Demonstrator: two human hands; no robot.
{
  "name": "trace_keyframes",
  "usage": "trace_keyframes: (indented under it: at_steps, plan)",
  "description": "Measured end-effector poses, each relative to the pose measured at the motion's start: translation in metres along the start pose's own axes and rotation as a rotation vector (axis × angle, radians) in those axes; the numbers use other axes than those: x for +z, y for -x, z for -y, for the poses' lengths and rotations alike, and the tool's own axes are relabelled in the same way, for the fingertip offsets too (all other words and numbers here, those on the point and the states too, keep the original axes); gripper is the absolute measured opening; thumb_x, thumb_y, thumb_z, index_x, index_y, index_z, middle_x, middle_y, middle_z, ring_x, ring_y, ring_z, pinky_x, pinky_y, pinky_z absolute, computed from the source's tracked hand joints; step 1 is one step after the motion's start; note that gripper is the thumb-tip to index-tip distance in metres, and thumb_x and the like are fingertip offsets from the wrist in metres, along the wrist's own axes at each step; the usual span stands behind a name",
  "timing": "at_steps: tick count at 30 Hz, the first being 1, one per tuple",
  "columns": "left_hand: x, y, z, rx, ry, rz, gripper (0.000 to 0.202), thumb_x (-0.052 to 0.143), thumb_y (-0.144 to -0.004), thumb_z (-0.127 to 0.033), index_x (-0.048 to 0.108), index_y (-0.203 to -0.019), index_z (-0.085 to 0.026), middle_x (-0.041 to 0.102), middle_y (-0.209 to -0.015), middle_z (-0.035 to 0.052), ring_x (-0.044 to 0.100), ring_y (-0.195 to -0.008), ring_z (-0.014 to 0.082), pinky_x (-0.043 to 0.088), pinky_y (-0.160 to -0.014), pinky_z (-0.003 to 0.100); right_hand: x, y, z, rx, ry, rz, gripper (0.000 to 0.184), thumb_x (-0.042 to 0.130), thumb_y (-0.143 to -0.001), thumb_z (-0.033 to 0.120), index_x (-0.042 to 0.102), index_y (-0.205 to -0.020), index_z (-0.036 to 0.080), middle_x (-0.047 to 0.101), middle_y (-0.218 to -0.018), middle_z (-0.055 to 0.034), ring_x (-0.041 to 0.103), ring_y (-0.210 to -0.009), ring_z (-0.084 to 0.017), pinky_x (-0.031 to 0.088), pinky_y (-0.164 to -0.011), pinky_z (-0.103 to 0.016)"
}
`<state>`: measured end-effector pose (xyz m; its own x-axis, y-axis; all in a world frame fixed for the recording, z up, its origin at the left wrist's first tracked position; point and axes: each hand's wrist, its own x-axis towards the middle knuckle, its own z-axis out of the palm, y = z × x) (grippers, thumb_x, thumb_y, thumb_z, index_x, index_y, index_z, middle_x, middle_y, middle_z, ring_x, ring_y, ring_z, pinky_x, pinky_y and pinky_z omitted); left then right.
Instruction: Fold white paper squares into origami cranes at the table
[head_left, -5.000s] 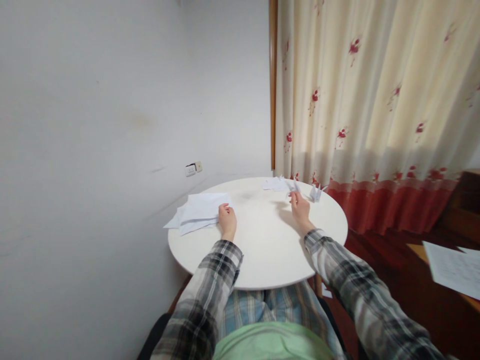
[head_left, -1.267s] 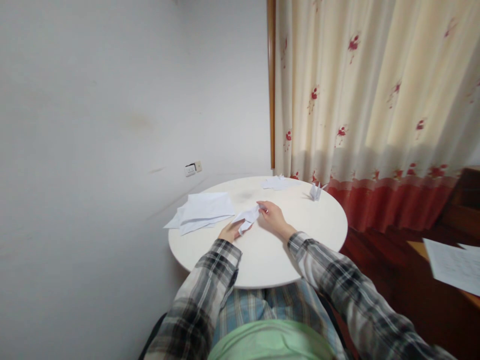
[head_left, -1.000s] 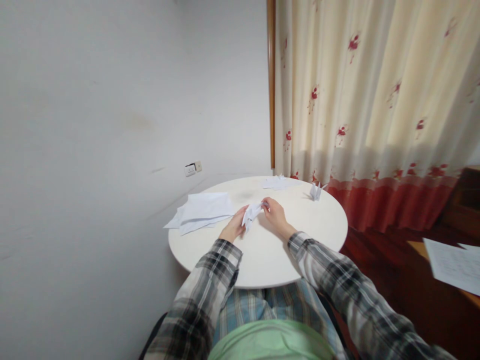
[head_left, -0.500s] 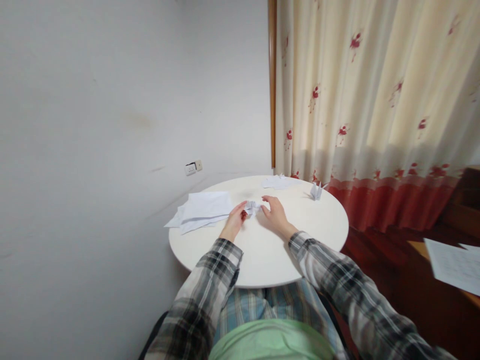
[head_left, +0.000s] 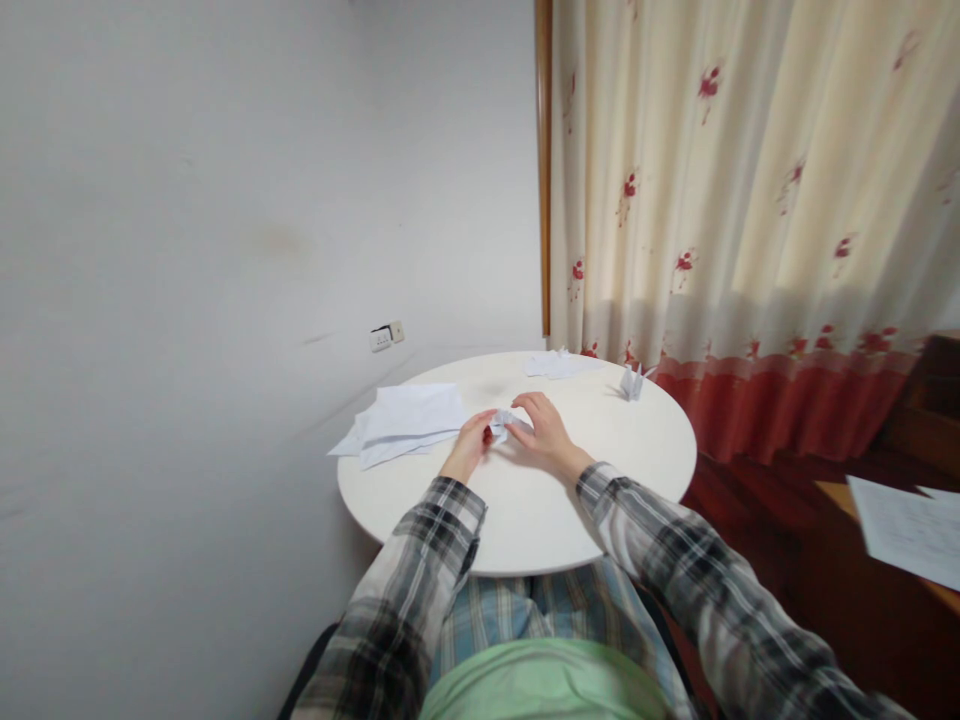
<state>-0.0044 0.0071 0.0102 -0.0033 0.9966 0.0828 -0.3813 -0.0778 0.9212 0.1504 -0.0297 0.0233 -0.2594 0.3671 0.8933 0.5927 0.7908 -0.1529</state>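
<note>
A small piece of folded white paper [head_left: 500,424] is between my hands, just above the round white table [head_left: 540,520]. My left hand [head_left: 471,443] is closed on its left side, thumb on top. My right hand [head_left: 546,432] pinches the paper's right side with the thumb, its index finger arched over. The fingers hide part of the paper, so its exact shape cannot be made out. A folded paper crane [head_left: 632,383] stands at the table's right, beyond my right hand.
Loose white sheets [head_left: 412,415] lie at the table's left edge, beside the wall. More paper pieces [head_left: 559,364] are at the far edge. A wall socket [head_left: 381,340] is at the left, a flowered curtain [head_left: 735,220] behind. Printed sheets [head_left: 904,525] rest on a surface at the right.
My right hand has moved left, its thumb now over the folded paper. The paper has turned a little and sits slightly lower and further left. My left hand has barely moved.
</note>
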Motion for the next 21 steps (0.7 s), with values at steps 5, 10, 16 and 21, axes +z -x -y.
trace_keyframes:
  at_steps: [5,10,16,21]
  plan:
    - [0.000,0.000,0.000,0.000,-0.049,-0.018,0.016,0.069,-0.055,-0.019,0.065,-0.069,-0.015,0.060,-0.057,-0.0013,0.049,-0.049,0.0083,0.032,-0.047,0.021,-0.001,0.000,0.004,-0.003,0.021,0.054,0.019,0.051,-0.082,0.036,0.055,-0.092,0.020,0.056,-0.093,-0.0087,0.049,-0.091,-0.021,0.041,-0.078,-0.036]
    - [0.000,0.002,-0.002,0.035,-0.023,0.028,0.016,0.067,-0.058,-0.019,0.065,-0.073,-0.015,0.062,-0.065,0.0003,0.053,-0.058,0.0100,0.036,-0.053,0.021,0.001,0.000,0.001,0.015,0.099,0.103,0.019,0.045,-0.086,0.033,0.057,-0.081,0.019,0.057,-0.082,-0.0078,0.049,-0.081,-0.019,0.039,-0.073,-0.032]
    - [0.004,0.006,-0.007,-0.074,0.122,0.125,0.013,0.054,-0.062,-0.015,0.060,-0.074,-0.015,0.065,-0.072,0.0029,0.060,-0.070,0.0139,0.043,-0.065,0.025,0.004,0.002,-0.005,0.086,0.171,0.066,0.022,0.041,-0.088,0.029,0.056,-0.075,0.019,0.057,-0.074,-0.0056,0.050,-0.072,-0.017,0.038,-0.066,-0.027]
    - [0.008,0.012,-0.006,0.030,-0.003,0.271,0.024,0.060,-0.054,-0.006,0.060,-0.076,-0.015,0.066,-0.085,0.0025,0.059,-0.082,0.0129,0.039,-0.071,0.022,0.006,0.004,-0.010,0.159,0.172,0.004,0.015,0.043,-0.087,0.024,0.055,-0.081,0.018,0.059,-0.077,-0.0055,0.053,-0.073,-0.016,0.039,-0.066,-0.025]
